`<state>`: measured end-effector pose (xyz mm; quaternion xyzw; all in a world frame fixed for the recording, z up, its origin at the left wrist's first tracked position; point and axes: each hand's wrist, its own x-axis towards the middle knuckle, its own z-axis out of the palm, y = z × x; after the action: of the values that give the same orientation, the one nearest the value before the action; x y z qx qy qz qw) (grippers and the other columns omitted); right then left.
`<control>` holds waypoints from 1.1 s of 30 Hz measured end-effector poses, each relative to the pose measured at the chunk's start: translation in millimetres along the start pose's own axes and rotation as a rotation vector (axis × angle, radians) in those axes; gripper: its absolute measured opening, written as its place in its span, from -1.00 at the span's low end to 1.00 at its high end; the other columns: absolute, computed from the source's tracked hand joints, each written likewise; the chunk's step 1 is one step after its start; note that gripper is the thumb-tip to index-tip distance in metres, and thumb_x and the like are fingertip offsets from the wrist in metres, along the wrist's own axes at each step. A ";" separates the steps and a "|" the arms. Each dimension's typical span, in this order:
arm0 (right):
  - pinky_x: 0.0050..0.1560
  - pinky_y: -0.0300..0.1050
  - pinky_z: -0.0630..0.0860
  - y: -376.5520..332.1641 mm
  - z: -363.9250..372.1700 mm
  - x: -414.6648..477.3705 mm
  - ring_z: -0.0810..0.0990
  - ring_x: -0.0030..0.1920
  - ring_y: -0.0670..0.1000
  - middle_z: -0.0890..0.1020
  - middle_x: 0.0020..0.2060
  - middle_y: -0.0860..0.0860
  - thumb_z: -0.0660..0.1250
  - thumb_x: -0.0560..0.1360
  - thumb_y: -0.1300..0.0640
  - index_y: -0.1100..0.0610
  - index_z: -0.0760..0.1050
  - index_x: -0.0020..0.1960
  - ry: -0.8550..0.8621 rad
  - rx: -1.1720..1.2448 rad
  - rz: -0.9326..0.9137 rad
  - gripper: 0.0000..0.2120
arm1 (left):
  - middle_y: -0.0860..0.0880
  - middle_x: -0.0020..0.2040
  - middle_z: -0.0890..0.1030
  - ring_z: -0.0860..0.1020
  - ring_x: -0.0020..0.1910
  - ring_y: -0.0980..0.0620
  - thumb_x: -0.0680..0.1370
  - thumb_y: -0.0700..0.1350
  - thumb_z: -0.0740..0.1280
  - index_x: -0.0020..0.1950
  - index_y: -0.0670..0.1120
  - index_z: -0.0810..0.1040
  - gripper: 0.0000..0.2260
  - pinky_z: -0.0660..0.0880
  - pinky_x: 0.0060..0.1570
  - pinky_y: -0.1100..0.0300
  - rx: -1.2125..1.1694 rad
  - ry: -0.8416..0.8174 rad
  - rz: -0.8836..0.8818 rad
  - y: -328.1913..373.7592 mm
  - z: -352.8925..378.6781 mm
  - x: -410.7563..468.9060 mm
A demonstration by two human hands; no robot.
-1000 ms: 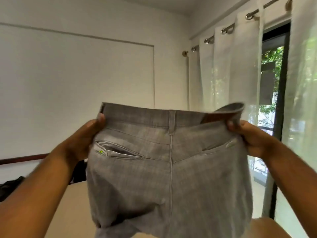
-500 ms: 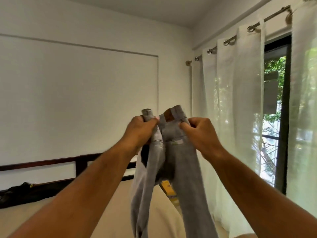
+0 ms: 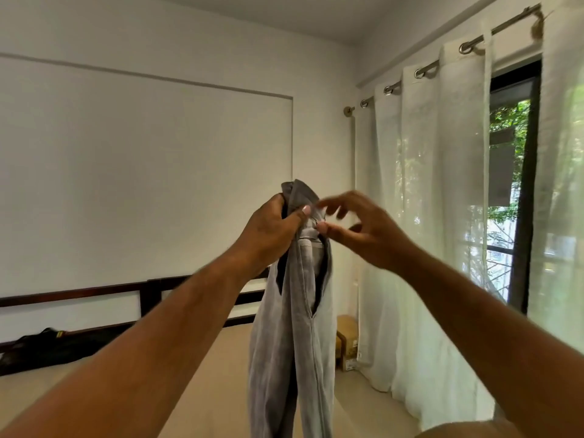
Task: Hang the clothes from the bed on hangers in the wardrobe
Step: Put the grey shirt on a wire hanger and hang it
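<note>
A pair of grey trousers (image 3: 294, 327) hangs in front of me, folded in half lengthwise with the legs dropping below the frame. My left hand (image 3: 268, 232) grips the doubled waistband at the top, thumb pressed across the fabric. My right hand (image 3: 357, 229) is just right of the waistband with its fingers spread and blurred by motion; only the thumb tip is close to the cloth, and it holds nothing. No hanger or wardrobe is in view.
The bed (image 3: 205, 374) with a beige sheet lies below, its dark wooden headboard (image 3: 151, 289) against the white wall. Dark clothes (image 3: 41, 346) lie at the bed's far left. A cardboard box (image 3: 346, 343) stands on the floor by the white curtains (image 3: 426, 216).
The trousers went from held wide at the waistband to folded in half. Both hands came together, then my right hand let go while my left took both halves of the waistband.
</note>
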<state>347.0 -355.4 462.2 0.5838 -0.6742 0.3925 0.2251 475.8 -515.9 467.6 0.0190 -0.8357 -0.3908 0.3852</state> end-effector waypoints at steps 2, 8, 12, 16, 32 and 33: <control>0.20 -0.01 0.57 3.8 -22.1 14.1 0.42 0.30 -0.05 0.41 0.33 -0.07 0.50 0.29 -0.33 -0.12 0.29 0.48 -0.003 -0.098 0.028 -0.15 | 0.04 0.08 0.65 0.61 0.08 0.07 0.66 -0.01 0.29 0.28 0.00 0.51 -0.78 0.58 0.16 0.05 0.011 -0.099 0.138 1.9 -3.0 -0.8; -0.02 -0.09 0.57 -10.7 -55.4 56.8 0.59 -0.02 -0.02 0.61 -0.01 -0.04 0.61 0.34 -0.02 0.00 0.52 0.14 -0.405 -0.190 0.173 -0.55 | 0.03 0.12 0.64 0.61 0.07 0.11 0.64 -0.06 0.33 0.35 -0.07 0.49 -0.71 0.62 0.06 0.14 -0.029 0.043 0.367 -1.8 4.8 -5.5; -0.21 -0.09 0.48 -21.9 -61.4 74.0 0.51 -0.26 -0.05 0.59 -0.24 -0.04 0.60 0.30 -0.14 0.03 0.54 -0.08 -0.238 -0.310 0.108 -0.63 | 0.10 0.22 0.52 0.59 0.12 0.13 0.54 0.06 0.41 0.41 0.04 0.28 -0.49 0.64 -0.01 0.22 -0.265 0.088 0.181 -16.4 1.1 -18.2; -0.32 -0.23 0.36 -30.6 -85.9 90.2 0.40 -0.37 -0.17 0.52 -0.31 -0.04 0.56 0.28 -0.24 0.13 0.55 -0.14 -0.031 -0.284 0.000 -0.53 | 0.13 0.26 0.47 0.58 0.16 0.08 0.41 0.17 0.49 0.29 0.13 0.29 -0.43 0.65 0.00 0.12 -0.262 -0.067 0.071 -53.6 31.2 -51.2; 0.12 -0.37 0.55 -96.8 -158.0 135.8 0.62 0.09 -0.21 0.63 0.13 -0.13 0.47 0.31 -0.45 0.13 0.52 0.29 0.213 -0.399 -0.107 -0.19 | 0.18 -0.01 0.53 0.53 0.05 0.10 0.45 0.23 0.46 0.22 0.05 0.48 -0.55 0.46 -0.18 0.45 -0.042 -0.374 -0.320 -119.9 123.3 -100.6; 0.17 -0.37 0.53 -98.4 -159.4 136.8 0.61 0.16 -0.20 0.61 0.20 -0.13 0.48 0.28 -0.46 0.11 0.49 0.36 0.245 -0.380 -0.101 -0.13 | 0.17 -0.04 0.52 0.51 0.01 0.09 0.50 0.20 0.44 0.20 0.02 0.48 -0.61 0.45 -0.20 0.43 0.005 -0.353 -0.330 -126.9 125.8 -102.4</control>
<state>387.5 -313.7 686.8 0.5119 -0.6735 0.3148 0.4303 430.6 -489.5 268.4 0.0877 -0.8767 -0.4436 0.1640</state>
